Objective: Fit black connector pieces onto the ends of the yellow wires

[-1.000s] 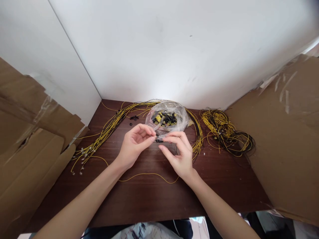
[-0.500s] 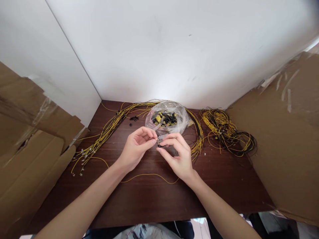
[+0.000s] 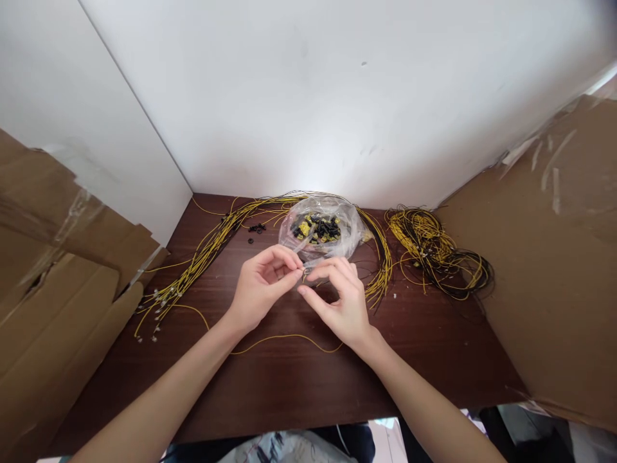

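Right now both hands meet above the middle of the table (image 3: 289,386), just in front of the bag (image 3: 322,231) of small black and yellow parts. The left hand (image 3: 263,289) pinches the end of a yellow wire (image 3: 284,337) between thumb and forefinger; the right hand (image 3: 337,302) pinches something tiny against that same end, its fingertips touching the left's, though the piece itself is too small and too hidden to name. The wire trails down from the pinch and lies in a loose curve on the table under the wrists. To the left a long bundle (image 3: 202,257) of similar wires fans out; to the right a coil (image 3: 434,254) of yellow and black wire sits well apart. To do this well, I judge, the left should hold the wire close to its tip so it cannot buckle, and the right should keep the small piece square to it, pressing straight along the wire, not sideways. Working low over the table means a dropped piece stays near.
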Demonstrator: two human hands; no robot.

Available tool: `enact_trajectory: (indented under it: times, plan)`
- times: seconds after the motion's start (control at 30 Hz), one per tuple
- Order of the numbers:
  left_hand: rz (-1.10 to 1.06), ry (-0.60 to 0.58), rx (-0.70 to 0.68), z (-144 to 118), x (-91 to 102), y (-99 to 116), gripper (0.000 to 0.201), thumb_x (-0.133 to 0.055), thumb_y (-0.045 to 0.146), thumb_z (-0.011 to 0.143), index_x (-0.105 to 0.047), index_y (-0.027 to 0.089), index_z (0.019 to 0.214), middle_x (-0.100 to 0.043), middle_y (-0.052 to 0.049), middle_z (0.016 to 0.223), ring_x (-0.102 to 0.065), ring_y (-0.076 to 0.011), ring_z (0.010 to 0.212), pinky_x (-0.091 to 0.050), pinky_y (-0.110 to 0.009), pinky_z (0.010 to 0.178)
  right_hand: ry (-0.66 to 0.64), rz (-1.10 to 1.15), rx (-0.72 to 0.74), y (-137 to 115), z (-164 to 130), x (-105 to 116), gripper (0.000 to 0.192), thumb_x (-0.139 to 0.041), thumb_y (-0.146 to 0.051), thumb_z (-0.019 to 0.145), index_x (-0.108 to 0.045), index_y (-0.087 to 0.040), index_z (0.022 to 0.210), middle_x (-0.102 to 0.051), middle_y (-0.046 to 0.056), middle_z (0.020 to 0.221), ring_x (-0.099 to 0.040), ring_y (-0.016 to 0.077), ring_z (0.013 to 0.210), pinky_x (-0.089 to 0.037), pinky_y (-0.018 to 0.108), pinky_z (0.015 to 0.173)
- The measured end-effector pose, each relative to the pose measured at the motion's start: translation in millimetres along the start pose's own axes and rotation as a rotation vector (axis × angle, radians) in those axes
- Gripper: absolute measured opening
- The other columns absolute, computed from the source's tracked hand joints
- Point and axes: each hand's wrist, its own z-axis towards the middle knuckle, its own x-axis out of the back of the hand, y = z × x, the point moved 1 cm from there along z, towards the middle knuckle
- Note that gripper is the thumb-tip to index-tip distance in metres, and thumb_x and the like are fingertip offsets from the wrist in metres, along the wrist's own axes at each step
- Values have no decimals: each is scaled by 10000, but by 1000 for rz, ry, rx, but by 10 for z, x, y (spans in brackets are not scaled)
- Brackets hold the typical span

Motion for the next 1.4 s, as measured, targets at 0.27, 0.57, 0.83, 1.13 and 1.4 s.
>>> enact_trajectory:
  times: [0.27,0.57,0.83,1.13,1.4]
  plan:
    - [47,-53,-71,-17,-26,-2,97,-628,64,744,-585,145,711,-553,-24,791,-550,-123,786,-453,-252,748,19,19,-43,-41,-10,-20,79,-583,-192,818,-575,-197,740,-623,-1,751,-551,164,763,-352,332,752]
    - [94,-34,105,7,47,3,109,-649,138,749,-644,153,857,-603,-27,875,-555,-120,835,-452,-225,770,5,200,-126,18,6,-25,40,-609,-187,811,-618,-205,777,-667,-8,795,-587,162,798,-380,328,798]
    - [146,-83,170,32,87,-2,88,-643,171,759,-654,152,845,-619,-28,840,-559,-125,811,-447,-240,777,-15,296,-174,50,14,-23,48,-600,-208,817,-646,-207,803,-676,10,828,-602,169,822,-422,328,812]
    - [351,-119,-115,21,83,-9,71,-594,122,786,-645,160,754,-580,-53,844,-557,-157,830,-441,-287,752,-82,460,-324,90,18,-59,116,-584,-229,821,-680,-190,874,-698,43,871,-626,178,835,-465,317,812]
    - [517,-100,-164,-18,56,-15,62,-558,111,796,-593,162,796,-561,-26,792,-525,-130,732,-426,-266,687,-59,531,-332,69,21,-57,136,-618,-214,794,-683,-202,913,-693,28,873,-626,166,830,-477,306,812]
